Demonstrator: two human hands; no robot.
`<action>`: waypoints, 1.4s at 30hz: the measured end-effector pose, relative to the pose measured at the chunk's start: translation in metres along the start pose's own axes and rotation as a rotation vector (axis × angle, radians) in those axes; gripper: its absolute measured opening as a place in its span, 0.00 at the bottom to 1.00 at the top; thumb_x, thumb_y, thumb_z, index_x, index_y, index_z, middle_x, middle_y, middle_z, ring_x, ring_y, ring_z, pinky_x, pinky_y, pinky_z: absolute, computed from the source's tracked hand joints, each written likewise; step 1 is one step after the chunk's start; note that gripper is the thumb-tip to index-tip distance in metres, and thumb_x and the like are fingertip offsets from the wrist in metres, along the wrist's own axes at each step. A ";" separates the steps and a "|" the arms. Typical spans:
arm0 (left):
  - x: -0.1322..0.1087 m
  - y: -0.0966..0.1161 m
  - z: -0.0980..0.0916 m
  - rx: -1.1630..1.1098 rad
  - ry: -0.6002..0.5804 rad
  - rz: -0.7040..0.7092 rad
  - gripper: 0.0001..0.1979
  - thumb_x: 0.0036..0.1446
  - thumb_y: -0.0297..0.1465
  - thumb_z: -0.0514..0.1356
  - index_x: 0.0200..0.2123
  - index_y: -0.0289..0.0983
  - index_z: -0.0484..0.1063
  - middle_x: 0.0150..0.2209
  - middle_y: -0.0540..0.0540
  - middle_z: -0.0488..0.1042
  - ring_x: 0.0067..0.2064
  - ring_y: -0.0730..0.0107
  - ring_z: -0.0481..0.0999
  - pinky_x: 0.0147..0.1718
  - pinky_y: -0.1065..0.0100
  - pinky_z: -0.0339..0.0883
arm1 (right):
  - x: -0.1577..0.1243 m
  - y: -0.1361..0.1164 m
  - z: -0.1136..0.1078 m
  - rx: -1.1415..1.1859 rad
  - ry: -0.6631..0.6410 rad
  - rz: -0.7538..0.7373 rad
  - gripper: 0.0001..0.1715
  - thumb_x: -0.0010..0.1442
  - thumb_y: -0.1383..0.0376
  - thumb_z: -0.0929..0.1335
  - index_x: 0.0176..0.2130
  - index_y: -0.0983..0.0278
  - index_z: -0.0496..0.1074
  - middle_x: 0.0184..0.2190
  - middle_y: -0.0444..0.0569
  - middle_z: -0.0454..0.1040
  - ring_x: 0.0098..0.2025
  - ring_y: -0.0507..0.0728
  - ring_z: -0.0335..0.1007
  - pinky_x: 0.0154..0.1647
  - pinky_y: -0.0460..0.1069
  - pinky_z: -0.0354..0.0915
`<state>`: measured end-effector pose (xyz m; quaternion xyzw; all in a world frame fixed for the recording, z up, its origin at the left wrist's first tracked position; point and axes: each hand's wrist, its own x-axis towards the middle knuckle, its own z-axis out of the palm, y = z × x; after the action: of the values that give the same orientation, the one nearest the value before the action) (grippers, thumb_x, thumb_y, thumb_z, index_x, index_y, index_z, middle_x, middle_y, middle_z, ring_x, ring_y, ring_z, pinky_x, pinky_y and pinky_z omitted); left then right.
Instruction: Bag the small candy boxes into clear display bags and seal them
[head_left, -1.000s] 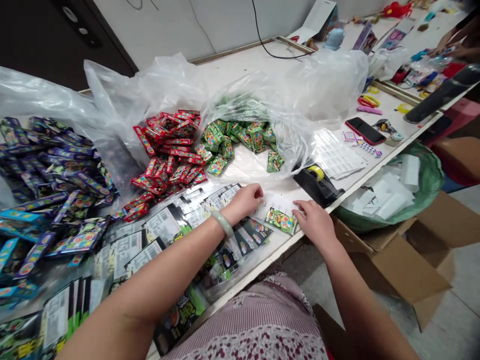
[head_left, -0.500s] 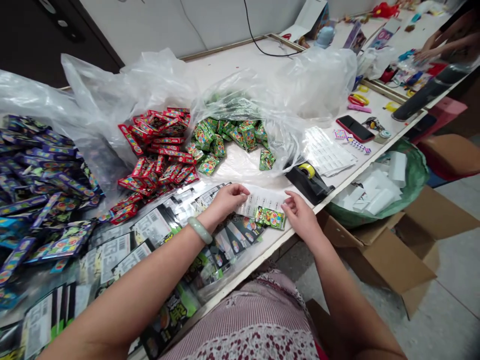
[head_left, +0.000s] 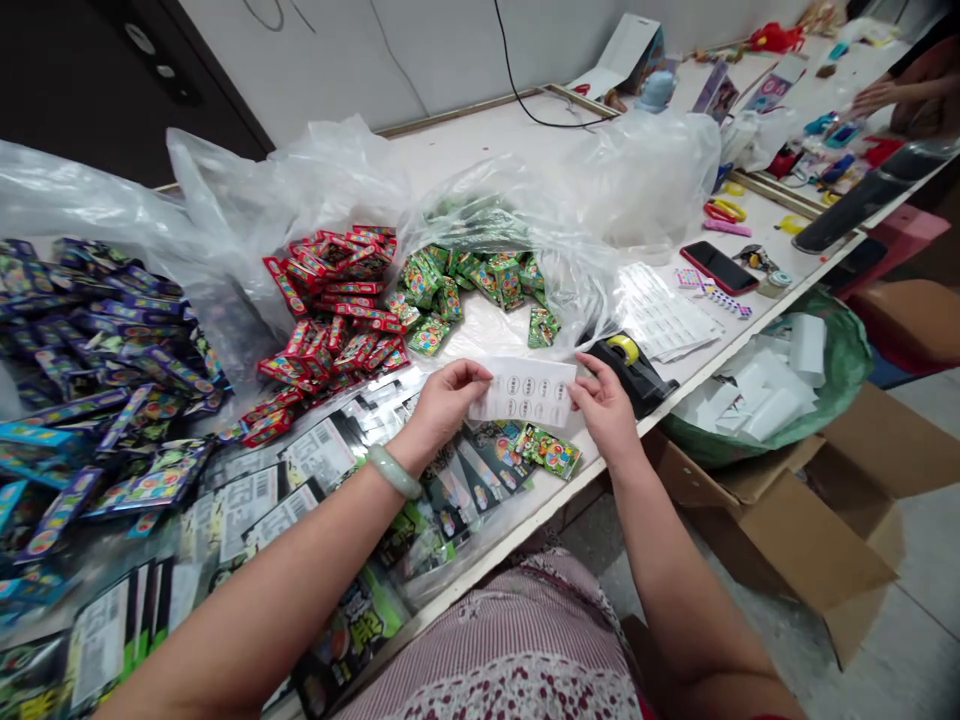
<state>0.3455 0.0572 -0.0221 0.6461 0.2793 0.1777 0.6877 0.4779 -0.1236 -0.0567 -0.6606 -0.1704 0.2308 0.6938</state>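
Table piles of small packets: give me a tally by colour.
Blue-and-purple packet pile: 1
Red packet pile: 1
Green packet pile: 1
Total: 3

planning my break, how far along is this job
Done looks like the barcoded flat packs spread along the near edge of the table. In hand: the left hand and right hand hold a white printed sheet. Still to go: loose heaps of red packets, green packets and purple packets.
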 end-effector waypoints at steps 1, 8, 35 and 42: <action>-0.004 0.006 -0.002 0.003 0.004 0.015 0.09 0.41 0.32 0.66 0.28 0.35 0.73 0.27 0.52 0.71 0.30 0.72 0.69 0.30 0.72 0.62 | -0.003 -0.007 0.005 0.048 -0.027 -0.010 0.32 0.50 0.58 0.73 0.53 0.59 0.66 0.32 0.45 0.75 0.33 0.55 0.72 0.35 0.50 0.70; -0.042 0.040 -0.018 -0.046 0.046 0.079 0.15 0.43 0.30 0.69 0.36 0.36 0.73 0.31 0.50 0.73 0.32 0.71 0.71 0.31 0.71 0.65 | -0.027 -0.039 0.034 0.158 -0.034 -0.080 0.21 0.48 0.60 0.76 0.44 0.59 0.76 0.36 0.46 0.78 0.38 0.55 0.73 0.40 0.49 0.71; -0.124 0.045 -0.037 -0.122 0.342 0.042 0.09 0.46 0.34 0.67 0.26 0.37 0.71 0.21 0.53 0.69 0.23 0.76 0.65 0.22 0.75 0.59 | -0.077 -0.076 0.061 -0.142 -0.256 -0.339 0.13 0.61 0.60 0.69 0.27 0.62 0.69 0.24 0.43 0.66 0.26 0.52 0.62 0.28 0.46 0.59; -0.127 0.041 -0.041 -0.084 0.264 0.079 0.07 0.48 0.33 0.67 0.29 0.39 0.73 0.25 0.52 0.72 0.26 0.75 0.68 0.25 0.74 0.61 | -0.076 -0.073 0.061 -0.027 -0.308 -0.202 0.12 0.59 0.58 0.70 0.29 0.61 0.69 0.23 0.42 0.67 0.25 0.52 0.61 0.25 0.45 0.59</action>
<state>0.2264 0.0168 0.0381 0.5984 0.3340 0.2997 0.6638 0.3881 -0.1150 0.0252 -0.6064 -0.3433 0.2559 0.6701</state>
